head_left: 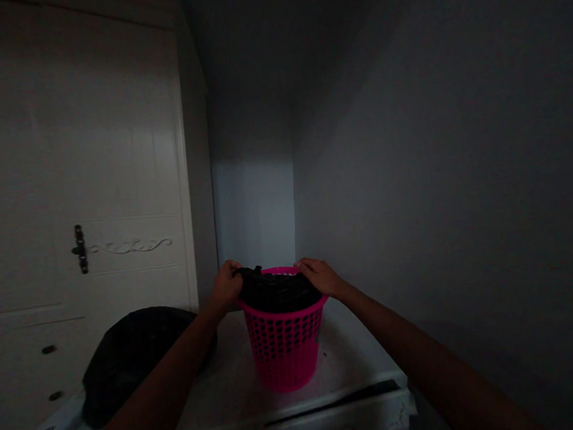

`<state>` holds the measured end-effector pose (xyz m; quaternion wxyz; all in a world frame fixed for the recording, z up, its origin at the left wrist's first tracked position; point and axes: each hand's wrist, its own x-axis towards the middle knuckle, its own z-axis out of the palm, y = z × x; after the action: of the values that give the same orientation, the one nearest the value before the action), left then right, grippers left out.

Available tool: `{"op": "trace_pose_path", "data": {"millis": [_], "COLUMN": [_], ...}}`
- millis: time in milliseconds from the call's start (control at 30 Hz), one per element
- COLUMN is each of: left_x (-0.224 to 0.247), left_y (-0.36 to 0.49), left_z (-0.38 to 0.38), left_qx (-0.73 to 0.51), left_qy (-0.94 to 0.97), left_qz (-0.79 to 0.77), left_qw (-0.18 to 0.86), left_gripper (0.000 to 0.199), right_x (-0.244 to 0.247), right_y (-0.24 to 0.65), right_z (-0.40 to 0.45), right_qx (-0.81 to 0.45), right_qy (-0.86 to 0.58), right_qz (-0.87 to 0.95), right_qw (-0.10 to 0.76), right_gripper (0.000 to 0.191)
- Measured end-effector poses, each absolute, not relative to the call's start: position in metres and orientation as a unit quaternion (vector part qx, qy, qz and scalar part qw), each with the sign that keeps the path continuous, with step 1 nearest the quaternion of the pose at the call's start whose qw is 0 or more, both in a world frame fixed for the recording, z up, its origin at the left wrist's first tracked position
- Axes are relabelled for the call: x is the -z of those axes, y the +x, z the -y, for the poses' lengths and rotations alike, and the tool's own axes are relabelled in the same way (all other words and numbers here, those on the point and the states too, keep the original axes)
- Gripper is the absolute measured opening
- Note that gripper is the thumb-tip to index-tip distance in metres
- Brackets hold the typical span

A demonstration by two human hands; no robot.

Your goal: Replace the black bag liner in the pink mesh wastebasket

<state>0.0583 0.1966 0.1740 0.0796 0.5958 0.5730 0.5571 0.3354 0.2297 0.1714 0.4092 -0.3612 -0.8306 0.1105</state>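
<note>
A pink plastic wastebasket with a pattern of holes stands upright on a white cabinet top. A black bin bag lies in its mouth, and part of the pink rim shows behind the bag. At the left side of the rim, my left hand is closed on the bag's edge. My right hand sits on the right side of the rim, its fingers bent over the bag and the basket edge. The fingertips of both hands are partly hidden in the dim light.
A full-looking black bag rests on the cabinet top left of the basket, beside my left forearm. A white wardrobe with a dark handle stands at the left. A grey wall runs along the right.
</note>
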Motion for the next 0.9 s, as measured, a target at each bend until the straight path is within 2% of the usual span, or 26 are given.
{"op": "trace_pose_path", "data": {"millis": [100, 200, 233, 367, 533, 567, 633, 700, 733, 800, 900], "left_x": [-0.179, -0.183, -0.182, -0.178, -0.178, -0.179, -0.182, -0.184, -0.184, -0.181, -0.172], "left_y": [0.078, 0.088, 0.086, 0.065, 0.059, 0.061, 0.066, 0.068, 0.068, 0.063, 0.05], "left_z": [-0.196, -0.195, -0.194, -0.19, -0.183, -0.181, -0.176, -0.169, -0.164, -0.153, -0.136], "left_qx": [-0.573, -0.603, -0.616, -0.659, -0.657, -0.651, -0.644, -0.656, -0.671, -0.707, -0.737], "left_qy": [0.623, 0.62, 0.6, 0.506, 0.49, 0.493, 0.504, 0.507, 0.502, 0.475, 0.44], "left_qz": [-0.521, -0.486, -0.492, -0.529, -0.508, -0.491, -0.442, -0.395, -0.382, -0.365, -0.36], "left_qw": [0.11, 0.128, 0.134, 0.172, 0.267, 0.303, 0.369, 0.395, 0.39, 0.376, 0.364], "left_gripper": [0.021, 0.023, 0.021, 0.018, 0.016, 0.016, 0.027, 0.046, 0.053, 0.061, 0.063], "right_x": [-0.174, -0.175, -0.175, -0.168, -0.159, -0.16, -0.168, -0.178, -0.182, -0.188, -0.187], "right_y": [0.315, 0.302, 0.305, 0.337, 0.363, 0.363, 0.36, 0.358, 0.359, 0.365, 0.387], "right_z": [-0.21, -0.196, -0.196, -0.215, -0.238, -0.235, -0.221, -0.2, -0.188, -0.167, -0.15], "right_qx": [-0.096, -0.029, -0.013, -0.026, -0.148, -0.184, -0.253, -0.302, -0.316, -0.321, -0.316], "right_qy": [-0.281, -0.26, -0.273, -0.314, -0.35, -0.34, -0.286, -0.219, -0.195, -0.176, -0.185], "right_qz": [0.878, 0.906, 0.903, 0.859, 0.764, 0.744, 0.731, 0.761, 0.783, 0.813, 0.81], "right_qw": [0.376, 0.332, 0.331, 0.403, 0.521, 0.544, 0.566, 0.531, 0.499, 0.453, 0.457], "right_gripper": [0.044, 0.022, 0.021, 0.027, 0.024, 0.026, 0.047, 0.069, 0.071, 0.059, 0.033]}}
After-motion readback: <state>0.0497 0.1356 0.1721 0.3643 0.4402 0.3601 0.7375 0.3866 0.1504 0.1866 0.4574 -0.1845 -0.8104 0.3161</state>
